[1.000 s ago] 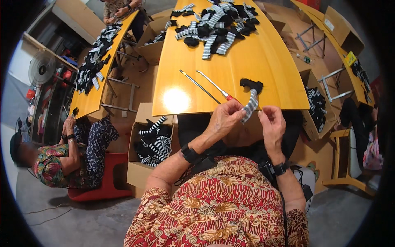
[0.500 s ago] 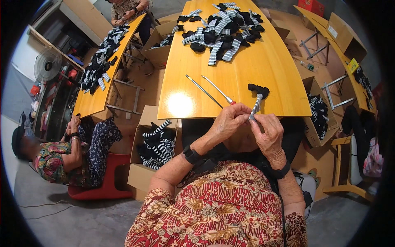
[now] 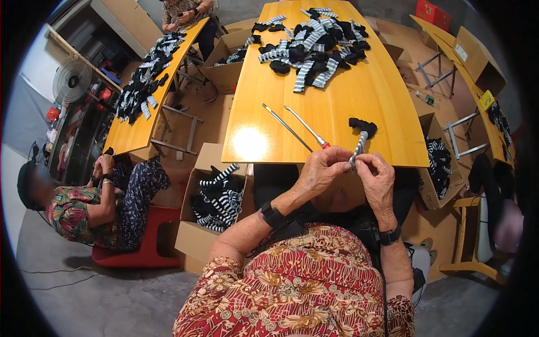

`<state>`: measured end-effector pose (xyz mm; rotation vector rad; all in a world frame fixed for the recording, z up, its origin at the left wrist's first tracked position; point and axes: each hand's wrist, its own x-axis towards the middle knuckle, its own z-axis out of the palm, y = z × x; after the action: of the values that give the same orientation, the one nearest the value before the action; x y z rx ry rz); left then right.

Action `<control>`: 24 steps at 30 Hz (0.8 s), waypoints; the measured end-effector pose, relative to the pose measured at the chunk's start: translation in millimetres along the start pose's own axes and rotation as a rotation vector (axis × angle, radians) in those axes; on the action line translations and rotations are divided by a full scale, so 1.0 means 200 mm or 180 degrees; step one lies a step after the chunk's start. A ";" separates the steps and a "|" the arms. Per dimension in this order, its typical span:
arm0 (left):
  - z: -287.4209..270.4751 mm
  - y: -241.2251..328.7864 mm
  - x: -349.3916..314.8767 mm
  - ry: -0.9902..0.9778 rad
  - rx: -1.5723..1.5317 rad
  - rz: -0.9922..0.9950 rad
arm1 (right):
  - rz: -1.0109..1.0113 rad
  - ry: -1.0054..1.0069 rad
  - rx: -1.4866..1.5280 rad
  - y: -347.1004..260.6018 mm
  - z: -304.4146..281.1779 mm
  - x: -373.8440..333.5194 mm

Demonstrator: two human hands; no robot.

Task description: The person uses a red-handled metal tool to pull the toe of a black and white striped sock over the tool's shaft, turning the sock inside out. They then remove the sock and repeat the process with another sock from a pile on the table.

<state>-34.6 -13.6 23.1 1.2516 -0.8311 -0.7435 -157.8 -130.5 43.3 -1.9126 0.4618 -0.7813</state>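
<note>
While the left hand (image 3: 321, 173) pinched the near end of a striped knit piece (image 3: 360, 144) between thumb and fingers, the right hand (image 3: 377, 181) gripped that same end from the right, the two sets of fingertips nearly meeting. A second earlier we had seen the right hand apart from the piece and the striped part flatter and wider; now we found that part drawn narrow. We judged that a one-handed hold had become a two-handed one, giving finer control of the near end, though the fingers hid how the fabric was folded there. The piece lay across the near edge of the table (image 3: 250, 90), right of centre, its black far end resting on the wood. Left of it we saw a red-handled screwdriver (image 3: 321, 140) and, farther left, a slim rod (image 3: 287, 128). A pile of similar pieces (image 3: 306, 53) sat at the far end, and a cardboard box (image 3: 208, 154) stood to the left.
</note>
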 end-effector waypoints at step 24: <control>0.03 0.11 0.02 -0.0160 0.1647 0.0577 | 0.0150 0.0135 -0.0073 0.07 -0.02 0.01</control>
<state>-37.3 -15.3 46.5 1.5902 -1.2100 -0.4241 -159.2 -140.7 32.4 -1.9026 0.5422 -0.7902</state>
